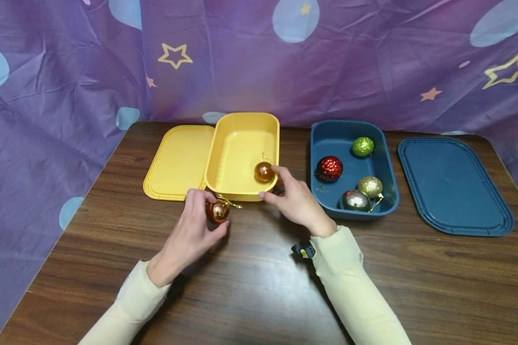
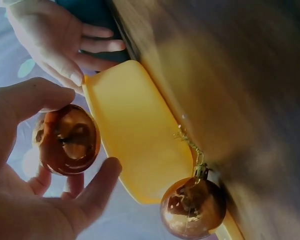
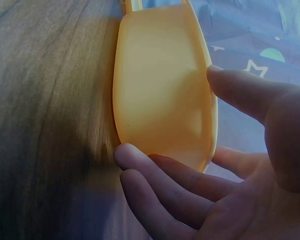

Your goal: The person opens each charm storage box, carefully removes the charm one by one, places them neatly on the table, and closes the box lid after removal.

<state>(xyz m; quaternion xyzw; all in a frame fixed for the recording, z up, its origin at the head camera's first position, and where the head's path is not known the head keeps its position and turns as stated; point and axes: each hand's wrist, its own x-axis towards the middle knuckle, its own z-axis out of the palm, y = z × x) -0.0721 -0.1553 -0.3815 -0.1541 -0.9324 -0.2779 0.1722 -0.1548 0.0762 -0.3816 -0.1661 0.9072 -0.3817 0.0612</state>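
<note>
My left hand [image 1: 190, 235] holds a shiny copper bauble [image 2: 72, 142] between thumb and fingers, just in front of the yellow box [image 1: 211, 163]. Below it, a second copper bauble [image 2: 192, 209] with a gold string lies by the front of the box; the left hand mostly covers it in the head view. My right hand [image 1: 295, 199] rests around the front right corner of the yellow box, thumb at the front rim and loosely bent fingers along the right side. Inside that corner sits a small orange-gold bauble [image 1: 264, 171].
A yellow lid [image 1: 179, 160] lies left of the yellow box. The blue box [image 1: 349, 132] stands to the right with red [image 1: 329, 168], green [image 1: 363, 146], gold [image 1: 370, 187] and silver [image 1: 355, 201] baubles. Farther right lies a blue lid [image 1: 455, 184]. A purple cloth [image 1: 241, 72] hangs behind the table.
</note>
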